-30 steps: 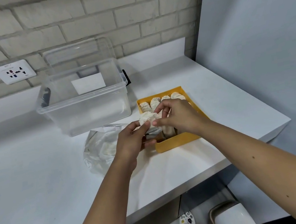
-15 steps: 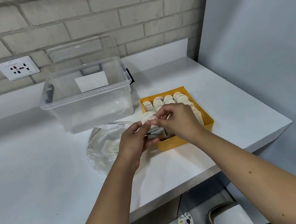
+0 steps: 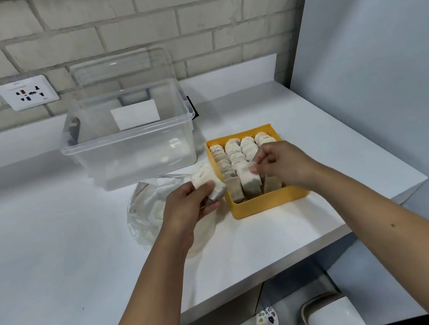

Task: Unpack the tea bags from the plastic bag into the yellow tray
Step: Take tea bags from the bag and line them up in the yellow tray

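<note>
Yellow tray (image 3: 267,204): sits directly under my right hand and just to the right of my left hand, with its front wall on my side of the right fingertips.
Packed tea bags (image 3: 237,153): stand on edge in four rows inside the tray, from its far wall beyond my right hand down to the near part below the fingers.
Right hand (image 3: 278,163): thumb and forefinger pinch the top edge of a single tea bag (image 3: 249,183), which stands upright in a middle row at the near part of the tray. The other fingers curl loosely above the neighbouring bags.
Left hand (image 3: 187,208): fingers and thumb curl round a small stack of tea bags (image 3: 208,181), held just left of the tray's left wall and apart from the right hand.
Plastic bag (image 3: 147,209): lies slack on the counter (image 3: 54,258), under and to the left of my left hand. Pale shapes show through it, but I cannot tell how many bags remain.
Clear storage box (image 3: 133,152): stands open beyond both hands.
Step in hand: I judge that I am seating one bag into its row while the left hand serves as the supply.
Progress: the tray looks nearly full. Any gap near its right wall is hidden by my right hand.
Next move: it calls for releasing the seated bag and reaching across to the left hand. There I must peel one bag off the stack without dragging its neighbours, then slot it upright into whatever space is left.
</note>
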Demonstrator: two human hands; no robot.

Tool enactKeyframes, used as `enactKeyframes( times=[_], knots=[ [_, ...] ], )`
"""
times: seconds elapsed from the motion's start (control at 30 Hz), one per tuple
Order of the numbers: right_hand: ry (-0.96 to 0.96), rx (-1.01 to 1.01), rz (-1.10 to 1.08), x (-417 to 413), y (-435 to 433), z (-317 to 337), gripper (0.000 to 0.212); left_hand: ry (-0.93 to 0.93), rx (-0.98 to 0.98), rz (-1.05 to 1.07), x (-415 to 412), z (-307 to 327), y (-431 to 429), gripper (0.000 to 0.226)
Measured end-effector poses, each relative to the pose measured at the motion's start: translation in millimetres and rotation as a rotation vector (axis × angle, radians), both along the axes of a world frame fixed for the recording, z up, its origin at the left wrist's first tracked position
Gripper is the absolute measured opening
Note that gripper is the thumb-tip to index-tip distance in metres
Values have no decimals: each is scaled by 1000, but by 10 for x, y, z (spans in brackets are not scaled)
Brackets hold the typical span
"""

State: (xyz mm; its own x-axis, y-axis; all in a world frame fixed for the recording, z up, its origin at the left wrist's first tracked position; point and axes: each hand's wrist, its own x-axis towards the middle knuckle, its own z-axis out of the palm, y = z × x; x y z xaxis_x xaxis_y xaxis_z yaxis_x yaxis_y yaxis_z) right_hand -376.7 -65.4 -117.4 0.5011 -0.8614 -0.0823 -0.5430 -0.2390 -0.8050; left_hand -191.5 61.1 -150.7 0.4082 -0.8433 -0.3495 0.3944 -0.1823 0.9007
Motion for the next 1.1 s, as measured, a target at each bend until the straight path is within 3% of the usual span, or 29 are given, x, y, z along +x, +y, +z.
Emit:
enactKeyframes(
  times=[0.23,0.5,0.57,0.67,0.73,0.87,1.1],
  knots=[
    [454,-164,54,34,-29,-257,15,-70,15,23,5,-52,-21,14],
    [539,-254,31,102,-102,-224,20,-107,26,5,-17,-47,-52,17],
    [434,-308,-19,107,-64,-161,25,-97,32,5,-35,-24,-57,17],
    [-23,-223,-54,184,145,-51,25,-80,36,5,-76,12,-56,15],
    [-165,-188,-6,269,329,-52,22,-66,20,-24,-119,31,-52,15],
    [-154,-279,-25,365,460,-185,22,33,-2,-40,-189,86,-26,25],
    [-188,-212,-34,412,498,-229,35,59,30,-39,-196,115,30,23]
  ],
)
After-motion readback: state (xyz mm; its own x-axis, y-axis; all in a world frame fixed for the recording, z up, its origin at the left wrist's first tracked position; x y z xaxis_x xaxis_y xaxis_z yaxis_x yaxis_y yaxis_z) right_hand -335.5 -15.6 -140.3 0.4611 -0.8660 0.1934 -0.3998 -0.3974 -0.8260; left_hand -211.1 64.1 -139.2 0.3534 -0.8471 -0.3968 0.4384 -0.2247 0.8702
